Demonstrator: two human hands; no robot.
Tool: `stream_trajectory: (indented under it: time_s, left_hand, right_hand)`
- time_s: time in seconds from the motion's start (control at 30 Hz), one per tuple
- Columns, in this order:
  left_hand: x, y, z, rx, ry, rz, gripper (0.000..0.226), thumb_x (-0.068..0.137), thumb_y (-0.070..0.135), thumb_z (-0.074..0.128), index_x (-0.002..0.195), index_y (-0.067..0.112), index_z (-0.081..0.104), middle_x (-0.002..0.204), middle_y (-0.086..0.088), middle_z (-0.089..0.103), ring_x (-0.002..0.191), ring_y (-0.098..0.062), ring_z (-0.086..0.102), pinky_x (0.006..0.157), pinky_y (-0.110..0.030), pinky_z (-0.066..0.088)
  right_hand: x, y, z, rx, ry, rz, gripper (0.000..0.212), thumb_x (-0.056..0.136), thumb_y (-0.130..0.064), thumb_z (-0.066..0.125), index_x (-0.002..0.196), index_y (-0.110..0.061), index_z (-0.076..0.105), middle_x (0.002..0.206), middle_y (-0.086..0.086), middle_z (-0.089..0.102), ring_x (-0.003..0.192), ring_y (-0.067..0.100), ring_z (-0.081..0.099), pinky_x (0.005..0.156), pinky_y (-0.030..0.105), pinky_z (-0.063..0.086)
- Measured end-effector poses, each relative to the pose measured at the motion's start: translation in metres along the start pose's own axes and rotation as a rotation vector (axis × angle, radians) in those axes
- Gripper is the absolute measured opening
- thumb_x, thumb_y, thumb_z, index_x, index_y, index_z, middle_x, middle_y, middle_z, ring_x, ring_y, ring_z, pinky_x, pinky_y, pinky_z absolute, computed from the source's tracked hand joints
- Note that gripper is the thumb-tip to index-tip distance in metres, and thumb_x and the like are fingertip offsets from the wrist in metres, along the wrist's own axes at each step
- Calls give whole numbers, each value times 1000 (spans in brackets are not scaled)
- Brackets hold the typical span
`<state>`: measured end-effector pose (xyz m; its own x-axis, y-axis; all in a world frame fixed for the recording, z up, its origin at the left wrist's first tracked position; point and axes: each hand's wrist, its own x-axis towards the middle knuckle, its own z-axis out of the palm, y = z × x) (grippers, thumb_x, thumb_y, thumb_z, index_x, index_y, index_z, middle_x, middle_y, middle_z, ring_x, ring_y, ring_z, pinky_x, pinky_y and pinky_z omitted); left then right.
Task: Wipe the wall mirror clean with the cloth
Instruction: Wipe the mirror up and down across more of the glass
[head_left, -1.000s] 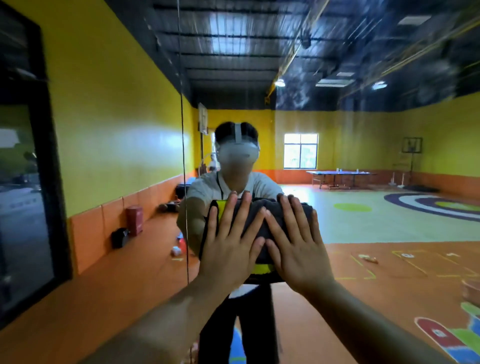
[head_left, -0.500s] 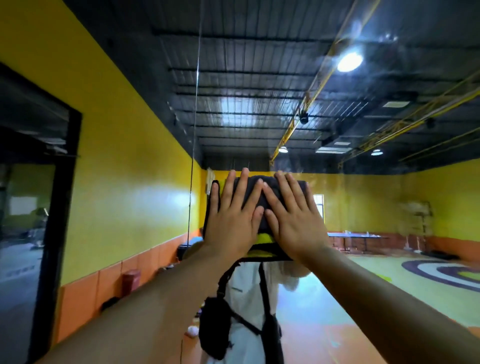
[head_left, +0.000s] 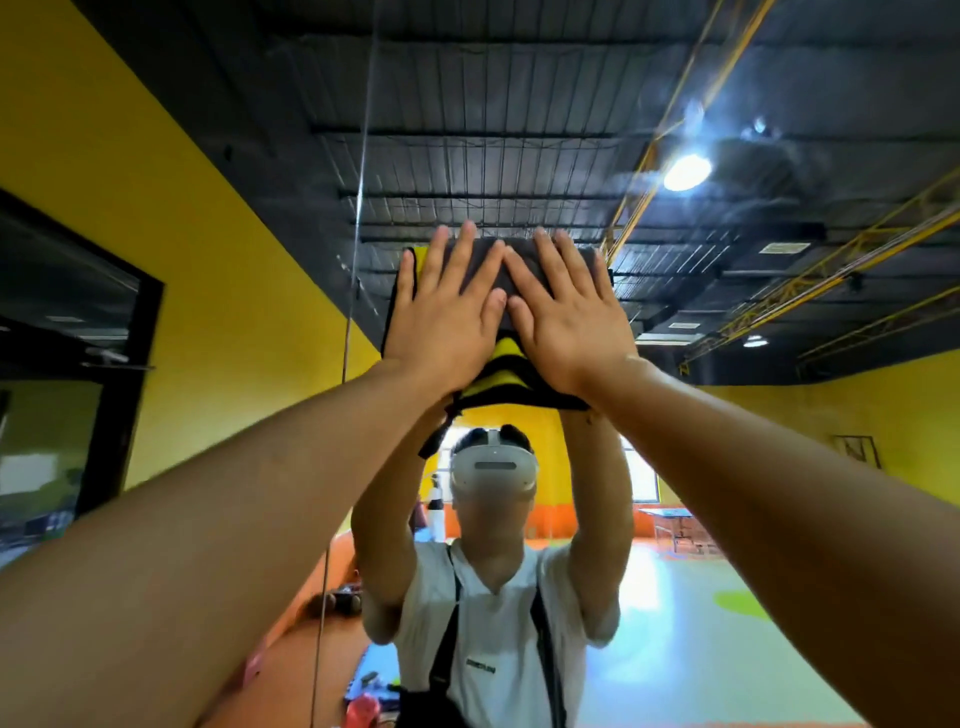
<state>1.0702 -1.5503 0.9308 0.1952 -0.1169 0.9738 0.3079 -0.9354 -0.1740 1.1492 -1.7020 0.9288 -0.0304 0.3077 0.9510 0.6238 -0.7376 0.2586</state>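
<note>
Yellow walls meet a black ribbed ceiling where one round lamp glows; a dark-framed window stands left.

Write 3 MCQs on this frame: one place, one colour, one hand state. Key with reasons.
1. Where on the mirror is the cloth, relative to the reflected headset?
A. Below it
B. Above it
C. Level with it, off to the left

2. What colours is the cloth?
A. Grey and yellow, dark edging
B. Red and white
C. Plain blue

3. How do the left hand and right hand lie?
A. Both in fists
B. Only the left touches the cloth
C. Both flat, fingers straight, on the cloth

Key: 1 B, the cloth sits over the headset in the reflection. 2 A, grey shows between the fingers, yellow by the wrists. 3 C, both palms press the cloth side by side.
</note>
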Motion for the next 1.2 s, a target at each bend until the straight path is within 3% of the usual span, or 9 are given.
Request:
stream_trajectory:
  time_s: [0.23, 0.47, 0.73, 0.87, 0.93, 1.03, 1.2]
  left_hand:
    - [7, 9, -2, 29, 9, -22, 58, 109, 50, 8, 164, 34, 0, 173, 1, -11, 158, -25, -16, 127, -55, -3]
    - [23, 72, 3, 19, 25, 15, 59, 109, 51, 10, 165, 33, 2, 173, -2, -7, 159, -27, -13, 127, -57, -2]
    - [-4, 90, 16, 11, 59, 11, 63, 107, 56, 13, 165, 34, 4, 174, -2, -3, 160, -26, -7, 128, -55, 1]
    - [-18, 99, 12, -12, 10, -4, 68, 105, 55, 14, 165, 26, 2, 174, 0, -3, 160, -24, -6, 128, -54, 1]
    - [-13, 103, 3, -98, -25, -41, 64, 107, 51, 15, 165, 26, 10, 174, 3, 1, 160, -21, -6, 128, -51, -3]
    - [-8, 109, -3, -158, -15, -118, 58, 110, 45, 16, 164, 26, 20, 173, 3, 6, 160, -20, -4, 128, -52, -2]
    - [-24, 108, 9, -17, 17, -41, 59, 109, 45, 11, 165, 28, 7, 174, -2, -4, 159, -26, -7, 127, -56, 1]
  right_hand:
    - [5, 14, -10, -25, -5, -65, 67, 102, -54, 1, 165, -33, 11, 174, 7, 5, 160, 24, -3, 129, 48, -3]
    - [-13, 80, -27, -76, -19, -39, 60, 108, -52, 10, 165, -36, 9, 174, 6, 6, 160, 23, 0, 129, 47, -1]
    - [-47, 93, -23, -95, 28, -24, 57, 109, -52, 15, 164, -36, 16, 173, 8, 9, 160, 25, 2, 128, 54, -7]
    - [-66, 92, -27, -143, -3, -26, 60, 109, -50, 15, 165, -32, 12, 173, 11, 7, 160, 26, 0, 125, 56, -12]
    - [-57, 86, -33, -146, -31, 11, 63, 107, -49, 14, 166, -26, 5, 173, 14, 5, 160, 26, -1, 126, 55, -13]
    - [-41, 71, -37, -63, -22, 116, 66, 107, -47, 11, 165, -15, 10, 172, 17, 6, 160, 26, 0, 127, 52, -11]
    - [-59, 69, -20, -83, 61, 46, 65, 110, -46, 10, 165, -12, 7, 174, 10, -1, 160, 24, -5, 129, 47, -7]
